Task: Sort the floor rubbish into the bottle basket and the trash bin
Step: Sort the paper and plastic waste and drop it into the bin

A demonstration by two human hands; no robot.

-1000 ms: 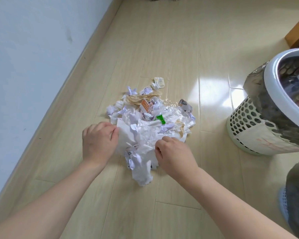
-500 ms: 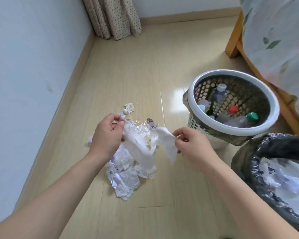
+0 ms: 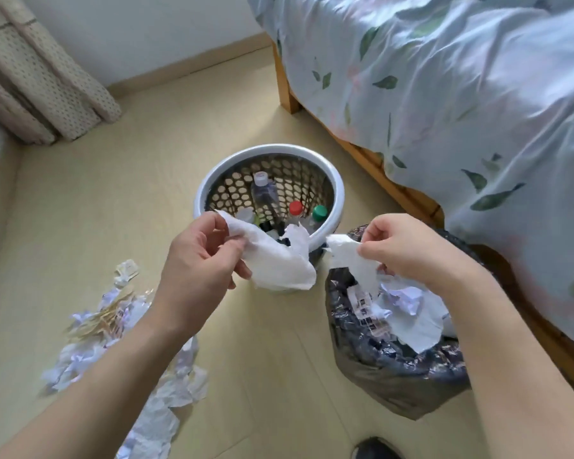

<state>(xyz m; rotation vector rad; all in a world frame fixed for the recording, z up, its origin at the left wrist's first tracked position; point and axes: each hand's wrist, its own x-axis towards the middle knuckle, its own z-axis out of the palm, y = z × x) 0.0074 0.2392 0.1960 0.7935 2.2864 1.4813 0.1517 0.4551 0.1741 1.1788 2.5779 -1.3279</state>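
My left hand (image 3: 199, 260) grips a crumpled white tissue (image 3: 279, 263) in front of the white bottle basket (image 3: 337, 193), which holds several plastic bottles with red, green and white caps. My right hand (image 3: 408, 250) pinches another white paper piece (image 3: 352, 260) above the trash bin (image 3: 395, 376), lined with a black bag and holding crumpled paper. A pile of paper scraps and wrappers (image 3: 120, 326) lies on the wooden floor at lower left, partly hidden by my left forearm.
A bed with a leaf-patterned sheet (image 3: 461, 94) and wooden frame fills the right side. A spotted curtain (image 3: 43, 84) hangs at the upper left by the wall. A dark shoe tip (image 3: 373, 448) shows at the bottom.
Both hands lifted paper off the floor pile and carried it right toward the bins. The view swung right, so the pile now lies at lower left.
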